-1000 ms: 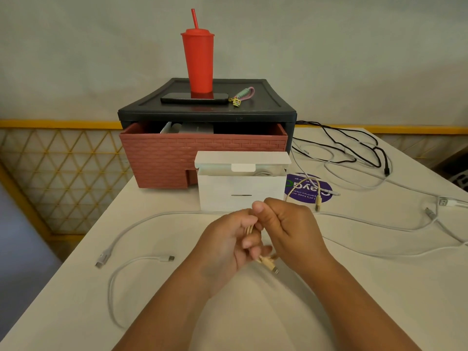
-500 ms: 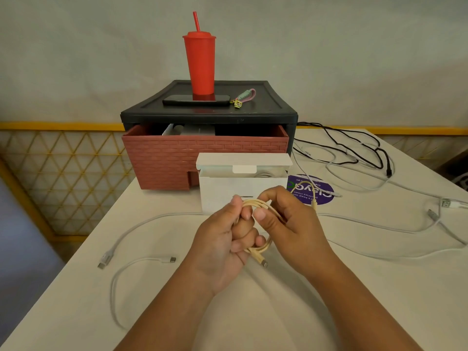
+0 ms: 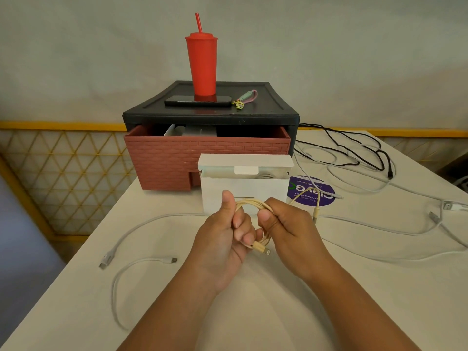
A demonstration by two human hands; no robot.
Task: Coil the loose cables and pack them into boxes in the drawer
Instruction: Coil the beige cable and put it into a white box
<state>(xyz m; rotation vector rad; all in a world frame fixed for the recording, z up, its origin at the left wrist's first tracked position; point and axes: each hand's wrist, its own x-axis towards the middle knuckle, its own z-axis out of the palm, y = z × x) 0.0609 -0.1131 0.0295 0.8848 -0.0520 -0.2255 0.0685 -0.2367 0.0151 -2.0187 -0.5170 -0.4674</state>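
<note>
Both hands hold a beige braided cable (image 3: 249,205) wound into a small coil above the white table (image 3: 253,312). My left hand (image 3: 228,239) grips the coil's left side, thumb up. My right hand (image 3: 286,229) pinches its right side. One plug hangs below the hands, and a loose tail with the other plug (image 3: 315,212) trails off to the right. Just behind stands an open white box (image 3: 244,188) with a white cable inside. The red brick-patterned drawer (image 3: 207,155) is pulled open, with a white box (image 3: 190,130) in its left part.
White cables lie loose at left (image 3: 141,264) and across the right (image 3: 367,224); a black cable (image 3: 359,150) tangles at back right. A purple sticker (image 3: 312,193) is on the table. On the black drawer cabinet (image 3: 210,110) stand a red tumbler (image 3: 201,64), a phone (image 3: 197,100) and a keychain (image 3: 244,98).
The hands rose toward the white box and drew apart, and the beige cable now shows as a wound coil between them, with less loose tail on the right.
</note>
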